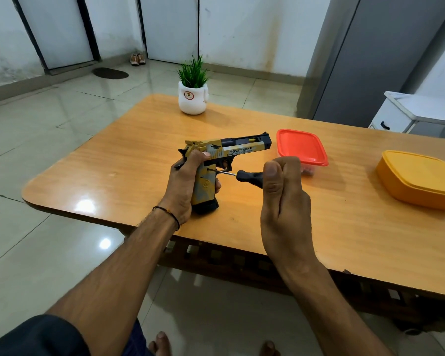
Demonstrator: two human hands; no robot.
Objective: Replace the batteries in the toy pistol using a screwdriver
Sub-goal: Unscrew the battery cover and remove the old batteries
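A yellow, grey and black toy pistol stands upright on the wooden table, barrel pointing right. My left hand grips its handle from the left, thumb over the back. My right hand holds a black-handled screwdriver level, its thin metal shaft reaching left. The tip touches the side of the grip just under the trigger guard. No batteries are visible.
A clear box with a red lid sits just behind my right hand. A yellow lidded box lies at the right edge. A white pot with a green plant stands at the table's far side. Tiled floor surrounds the table.
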